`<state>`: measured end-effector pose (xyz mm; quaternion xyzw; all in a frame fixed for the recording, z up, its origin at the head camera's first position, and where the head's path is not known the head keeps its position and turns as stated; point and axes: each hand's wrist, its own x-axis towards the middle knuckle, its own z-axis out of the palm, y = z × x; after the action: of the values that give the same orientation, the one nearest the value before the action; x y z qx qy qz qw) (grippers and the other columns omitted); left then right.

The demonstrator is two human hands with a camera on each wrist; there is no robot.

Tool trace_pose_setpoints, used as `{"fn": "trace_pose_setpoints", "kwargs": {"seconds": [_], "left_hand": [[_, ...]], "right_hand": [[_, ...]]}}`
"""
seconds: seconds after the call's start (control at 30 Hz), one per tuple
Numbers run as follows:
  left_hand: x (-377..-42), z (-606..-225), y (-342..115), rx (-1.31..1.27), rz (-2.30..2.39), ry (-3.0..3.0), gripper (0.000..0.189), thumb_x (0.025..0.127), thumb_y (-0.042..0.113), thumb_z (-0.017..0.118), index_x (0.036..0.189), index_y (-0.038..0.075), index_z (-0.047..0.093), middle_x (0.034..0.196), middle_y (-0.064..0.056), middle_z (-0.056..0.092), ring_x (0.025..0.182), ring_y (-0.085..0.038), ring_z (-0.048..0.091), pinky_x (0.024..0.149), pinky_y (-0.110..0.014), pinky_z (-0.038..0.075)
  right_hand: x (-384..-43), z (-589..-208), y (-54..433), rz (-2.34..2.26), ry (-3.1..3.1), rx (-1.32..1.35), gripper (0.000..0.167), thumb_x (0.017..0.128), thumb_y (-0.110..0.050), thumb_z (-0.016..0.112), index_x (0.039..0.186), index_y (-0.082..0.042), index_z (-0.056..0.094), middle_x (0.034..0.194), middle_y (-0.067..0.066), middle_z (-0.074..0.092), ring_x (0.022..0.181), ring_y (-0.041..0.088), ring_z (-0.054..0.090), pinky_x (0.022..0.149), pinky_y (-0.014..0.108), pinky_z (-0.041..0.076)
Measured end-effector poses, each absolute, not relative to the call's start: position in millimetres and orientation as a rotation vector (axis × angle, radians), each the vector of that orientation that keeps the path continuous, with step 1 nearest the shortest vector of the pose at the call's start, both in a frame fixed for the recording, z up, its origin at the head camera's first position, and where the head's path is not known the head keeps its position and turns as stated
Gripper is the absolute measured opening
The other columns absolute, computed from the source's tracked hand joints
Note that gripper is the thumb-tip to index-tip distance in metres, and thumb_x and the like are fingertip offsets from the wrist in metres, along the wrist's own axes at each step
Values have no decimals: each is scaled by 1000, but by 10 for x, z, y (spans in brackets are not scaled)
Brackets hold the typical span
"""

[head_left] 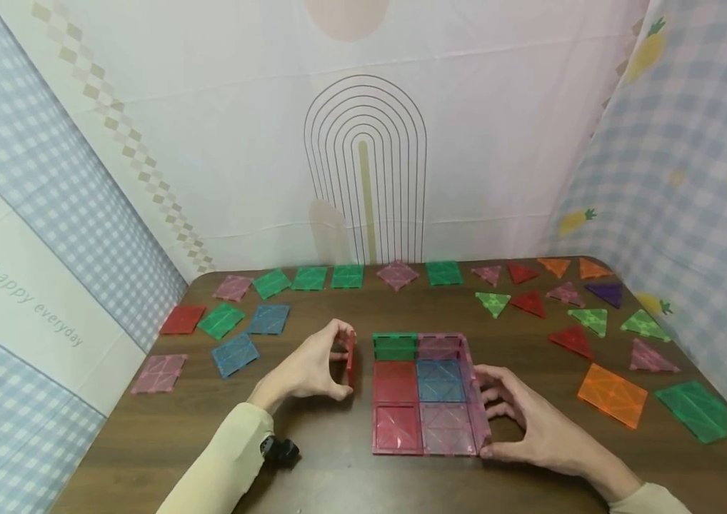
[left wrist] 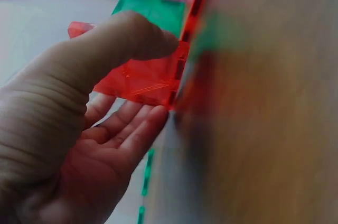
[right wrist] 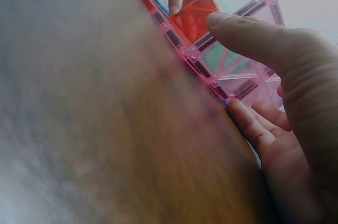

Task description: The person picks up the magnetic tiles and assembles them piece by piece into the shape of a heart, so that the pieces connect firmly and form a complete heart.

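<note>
My left hand (head_left: 306,364) holds a red square magnetic tile (head_left: 351,360) upright between thumb and fingers, a short gap to the left of the tile build. The build's floor has two red tiles (head_left: 395,428), a blue tile (head_left: 440,380) and a pink tile (head_left: 447,428). Along its back edge stand a green wall tile (head_left: 395,348) and a pink one (head_left: 439,347). Pink wall tiles (head_left: 477,407) stand on its right side, and my right hand (head_left: 530,425) grips the nearer one, thumb at the near end and fingers farther back.
Several flat square tiles lie at the left, among them a blue one (head_left: 235,355) and a red one (head_left: 183,319). Triangles such as a red one (head_left: 571,341) are spread at the right, near an orange tile (head_left: 613,395) and a green tile (head_left: 700,410). A curtain rises behind the table.
</note>
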<state>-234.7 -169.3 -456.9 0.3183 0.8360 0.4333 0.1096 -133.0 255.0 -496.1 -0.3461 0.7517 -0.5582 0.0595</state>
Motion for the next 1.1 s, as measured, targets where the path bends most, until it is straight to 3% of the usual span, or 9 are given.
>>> {"fn": "trace_pose_setpoints", "kwargs": {"seconds": [0.37, 0.5, 0.7, 0.93, 1.1], "left_hand": [[-2234, -4602, -1481, 972, 1357, 2424, 87, 69, -6, 99, 140, 4, 50, 131, -14, 63, 123, -29, 67, 95, -29, 64], [-2242, -4619, -1455, 967, 1403, 2393, 87, 70, -9, 98, 141, 2, 49, 133, -18, 62, 124, -30, 65, 95, -31, 65], [-2262, -4650, -1450, 979, 1422, 2371, 90, 71, -7, 98, 145, 2, 47, 134, -20, 61, 126, -32, 63, 97, -31, 64], [-2263, -4669, -1466, 916, 1424, 2320, 97, 74, -6, 100, 155, 2, 47, 141, -20, 60, 130, -32, 64, 99, -31, 63], [-2263, -4683, -1435, 906, 1438, 2280, 94, 74, -9, 99, 153, -2, 49, 140, -21, 60, 130, -32, 64, 101, -31, 63]], "right_hand": [[-1346, -4968, 2533, -1699, 2268, -1034, 104, 90, -6, 94, 171, -10, 30, 154, 23, 48, 129, 21, 64, 101, 30, 61], [-1357, -4967, 2536, -1704, 2267, -1074, 104, 90, -4, 94, 171, -6, 29, 153, 27, 48, 128, 24, 65, 101, 30, 61], [-1345, -4969, 2529, -1687, 2279, -995, 105, 90, -7, 95, 172, -12, 30, 155, 22, 48, 129, 22, 64, 101, 30, 61], [-1330, -4948, 2534, -1673, 2290, -1038, 103, 92, -6, 92, 173, -8, 27, 154, 26, 47, 128, 24, 64, 101, 30, 60], [-1296, -4912, 2572, -1657, 2308, -1016, 104, 94, -7, 91, 174, -11, 25, 156, 24, 46, 134, 23, 62, 104, 27, 58]]}}
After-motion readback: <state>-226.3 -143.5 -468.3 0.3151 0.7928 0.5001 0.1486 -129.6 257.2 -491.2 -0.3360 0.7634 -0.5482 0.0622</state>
